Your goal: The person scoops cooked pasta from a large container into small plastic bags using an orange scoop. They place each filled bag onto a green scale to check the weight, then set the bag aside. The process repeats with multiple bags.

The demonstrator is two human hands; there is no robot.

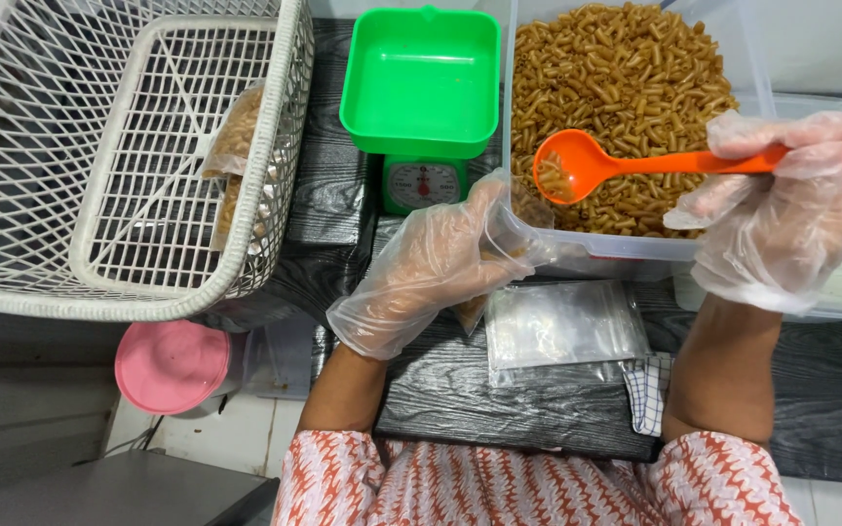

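In the head view, an orange spoon is clasped in the gloved right hand, its bowl over the macaroni in the clear tub. A small plastic bag is pinched at the tub's near edge by the left hand. 1 stack of bags lies on the dark worktop.

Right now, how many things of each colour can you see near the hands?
Green: 1, the scale
Orange: 1, the spoon in the right hand
Pink: 1, the round lid
White: 2, the baskets, one inside the other
Total: 5
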